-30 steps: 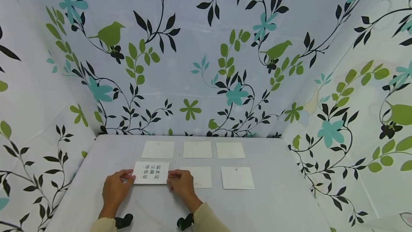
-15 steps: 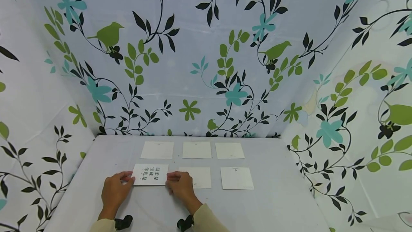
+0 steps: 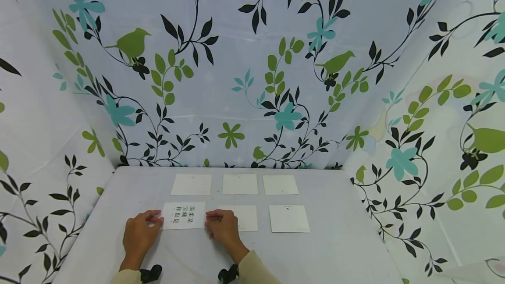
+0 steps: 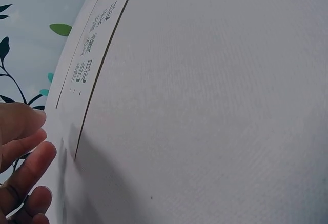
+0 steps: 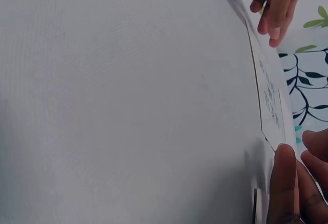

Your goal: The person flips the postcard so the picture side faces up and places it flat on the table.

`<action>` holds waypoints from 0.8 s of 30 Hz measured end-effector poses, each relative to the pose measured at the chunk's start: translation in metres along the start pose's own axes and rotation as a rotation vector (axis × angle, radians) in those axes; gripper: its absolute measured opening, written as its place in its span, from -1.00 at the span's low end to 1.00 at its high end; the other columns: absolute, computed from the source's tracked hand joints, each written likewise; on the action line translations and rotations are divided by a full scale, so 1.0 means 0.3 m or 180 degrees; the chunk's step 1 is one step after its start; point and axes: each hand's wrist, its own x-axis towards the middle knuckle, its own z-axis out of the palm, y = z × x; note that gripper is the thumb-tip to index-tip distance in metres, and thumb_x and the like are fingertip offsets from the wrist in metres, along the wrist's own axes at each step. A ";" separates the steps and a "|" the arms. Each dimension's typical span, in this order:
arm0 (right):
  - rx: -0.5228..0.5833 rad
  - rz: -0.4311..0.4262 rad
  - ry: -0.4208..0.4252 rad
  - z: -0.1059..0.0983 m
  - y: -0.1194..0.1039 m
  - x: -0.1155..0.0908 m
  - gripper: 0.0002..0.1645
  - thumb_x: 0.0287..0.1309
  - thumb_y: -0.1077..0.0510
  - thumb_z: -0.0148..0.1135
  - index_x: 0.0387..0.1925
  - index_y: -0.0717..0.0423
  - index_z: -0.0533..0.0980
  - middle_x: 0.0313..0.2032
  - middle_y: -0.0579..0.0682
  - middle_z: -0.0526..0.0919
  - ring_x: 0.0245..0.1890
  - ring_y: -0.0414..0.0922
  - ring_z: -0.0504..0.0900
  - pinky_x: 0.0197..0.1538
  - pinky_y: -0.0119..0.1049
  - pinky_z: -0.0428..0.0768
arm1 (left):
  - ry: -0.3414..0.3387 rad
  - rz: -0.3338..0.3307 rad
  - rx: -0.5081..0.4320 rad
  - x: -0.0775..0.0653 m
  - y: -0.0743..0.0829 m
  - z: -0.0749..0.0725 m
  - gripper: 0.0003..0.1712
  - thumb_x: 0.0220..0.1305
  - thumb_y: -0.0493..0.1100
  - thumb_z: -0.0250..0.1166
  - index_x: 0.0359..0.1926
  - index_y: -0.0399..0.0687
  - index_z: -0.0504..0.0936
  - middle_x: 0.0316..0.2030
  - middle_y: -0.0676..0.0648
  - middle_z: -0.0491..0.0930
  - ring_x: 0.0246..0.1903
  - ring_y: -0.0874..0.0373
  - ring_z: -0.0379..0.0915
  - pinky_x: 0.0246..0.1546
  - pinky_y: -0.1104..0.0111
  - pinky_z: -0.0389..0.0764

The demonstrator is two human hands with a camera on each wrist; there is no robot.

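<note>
Now released, the printed card (image 3: 184,215) lies flat toward the worktop's (image 3: 335,249) left edge; left hand (image 3: 140,233) and right hand (image 3: 225,229), fingers loosely parted, hold nothing beside it. Its placing looks done.

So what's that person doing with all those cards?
A person's left hand and right hand are at opposite ends of a white card with dark writing, which lies on the white table. I can't tell whether they touch it. Five other pale cards lie there too: three farther back, two to the right.
</note>
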 end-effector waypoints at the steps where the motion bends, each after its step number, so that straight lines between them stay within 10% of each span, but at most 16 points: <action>1: 0.0001 -0.0012 0.0014 -0.004 0.000 0.001 -0.74 0.13 0.34 0.50 -0.13 0.04 0.78 -0.30 -0.19 0.78 -0.47 -0.24 0.66 -0.52 -0.37 0.63 | 0.0005 -0.0006 -0.0008 -0.001 0.006 0.001 -0.63 0.23 -0.19 0.47 0.05 -0.20 0.78 -0.25 -0.19 0.80 -0.23 -0.09 0.43 -0.39 0.25 0.29; 24: -0.0062 -0.0286 0.0242 -0.147 0.007 0.008 -0.73 0.18 0.25 0.54 -0.05 0.05 0.77 -0.17 -0.12 0.84 -0.40 -0.30 0.69 -0.40 -0.41 0.69 | -0.0011 0.0362 -0.0323 -0.025 0.163 0.094 -0.68 0.21 -0.21 0.49 0.02 -0.05 0.82 -0.32 -0.03 0.81 -0.24 0.03 0.42 -0.30 0.27 0.33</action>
